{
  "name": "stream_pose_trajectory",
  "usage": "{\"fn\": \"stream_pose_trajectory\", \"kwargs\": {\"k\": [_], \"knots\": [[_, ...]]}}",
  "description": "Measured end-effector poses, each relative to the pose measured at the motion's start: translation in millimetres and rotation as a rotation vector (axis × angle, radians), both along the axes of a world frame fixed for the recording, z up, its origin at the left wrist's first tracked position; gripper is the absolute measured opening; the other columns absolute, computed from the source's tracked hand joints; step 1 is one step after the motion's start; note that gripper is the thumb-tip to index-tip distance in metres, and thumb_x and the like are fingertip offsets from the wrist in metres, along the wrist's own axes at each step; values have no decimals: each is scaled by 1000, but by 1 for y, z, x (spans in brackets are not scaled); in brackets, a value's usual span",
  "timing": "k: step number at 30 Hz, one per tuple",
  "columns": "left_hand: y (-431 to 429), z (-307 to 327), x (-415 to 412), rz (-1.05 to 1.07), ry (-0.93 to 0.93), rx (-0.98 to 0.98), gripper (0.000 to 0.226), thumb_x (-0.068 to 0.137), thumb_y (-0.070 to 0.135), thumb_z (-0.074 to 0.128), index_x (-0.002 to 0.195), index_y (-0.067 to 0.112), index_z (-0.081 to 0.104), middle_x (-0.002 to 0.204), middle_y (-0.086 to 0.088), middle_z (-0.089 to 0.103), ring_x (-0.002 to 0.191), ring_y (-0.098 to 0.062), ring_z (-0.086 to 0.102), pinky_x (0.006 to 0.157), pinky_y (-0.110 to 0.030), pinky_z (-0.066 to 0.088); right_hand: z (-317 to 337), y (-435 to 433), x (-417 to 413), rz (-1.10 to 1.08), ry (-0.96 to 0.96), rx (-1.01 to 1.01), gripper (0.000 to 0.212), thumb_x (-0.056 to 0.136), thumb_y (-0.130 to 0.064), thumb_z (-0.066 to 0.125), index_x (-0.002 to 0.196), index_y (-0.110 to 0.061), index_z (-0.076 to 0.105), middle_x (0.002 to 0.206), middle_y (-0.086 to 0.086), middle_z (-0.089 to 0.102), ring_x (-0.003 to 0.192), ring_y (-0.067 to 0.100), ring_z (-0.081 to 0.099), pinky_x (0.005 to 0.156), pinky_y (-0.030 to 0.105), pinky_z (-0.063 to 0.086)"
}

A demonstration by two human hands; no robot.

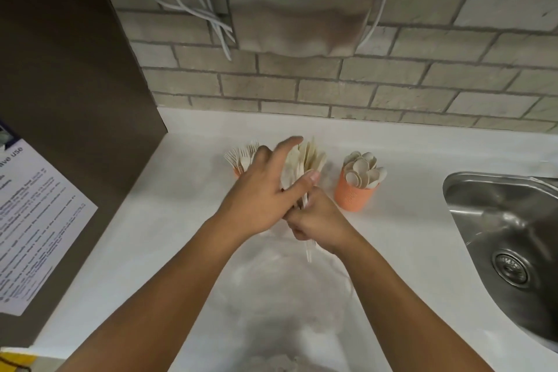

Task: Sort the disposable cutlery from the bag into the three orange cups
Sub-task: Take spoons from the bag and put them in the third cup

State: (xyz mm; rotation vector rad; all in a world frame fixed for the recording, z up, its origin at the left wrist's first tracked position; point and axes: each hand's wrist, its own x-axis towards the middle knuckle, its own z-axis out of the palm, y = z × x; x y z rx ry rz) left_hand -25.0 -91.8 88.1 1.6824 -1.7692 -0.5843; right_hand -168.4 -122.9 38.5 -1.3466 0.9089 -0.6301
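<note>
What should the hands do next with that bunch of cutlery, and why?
Probably lower the bunch, likely knives, into the third cup. The right hand grips it by the handles, the left hand touches its tops, and the fork cup and spoon cup hold other kinds. That cup is hidden, perhaps behind the hands.

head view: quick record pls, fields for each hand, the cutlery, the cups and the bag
left hand: straight fingers against bundle of pale disposable knives
right hand: grips the bundle's handle ends
left orange cup: pale forks, mostly hidden
right orange cup: pale spoons
third cup: not visible
clear plastic bag: on white counter
</note>
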Motion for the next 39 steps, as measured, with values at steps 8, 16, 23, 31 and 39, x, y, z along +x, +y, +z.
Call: {"fn": "stream_pose_trajectory", "kwargs": {"k": [8,16,23,31,39], "knots": [[-22,-37,0,-27,101,16,6,99,23,58,96,24,62,102,1,65,98,-14,62,84,-31,49,-12,-1,7,-52,241,-342,37,87,3,66,83,-33,57,62,-20,62,57,-7,58,52,9,40],[-20,-40,14,151,282,20,15,90,7,62,93,21,67,83,15,68,68,9,61,60,-8,42,-21,3,4,37,161,-188,14,96,-20,68,107,-26,61,69,-9,54,51,13,48,43,24,39],[-14,-51,25,183,375,13,40,94,11,58,128,31,47,90,-3,68,58,-14,61,57,-35,51,-25,8,4,2,39,-6,32,110,-30,45,104,1,48,66,1,43,50,17,35,45,25,25],[-8,-51,19,82,113,48,13,107,24,48,115,14,52,95,-7,68,83,-20,66,72,-36,52,-21,13,11,-88,74,-145,34,112,-25,41,92,3,43,66,7,32,56,22,32,42,17,31],[-1,-50,4,85,163,-55,14,109,19,41,116,32,39,80,1,64,64,-11,62,55,-24,42,-16,19,-18,52,178,75,55,110,-50,28,94,-8,60,59,4,50,41,21,42,45,27,36]]}}
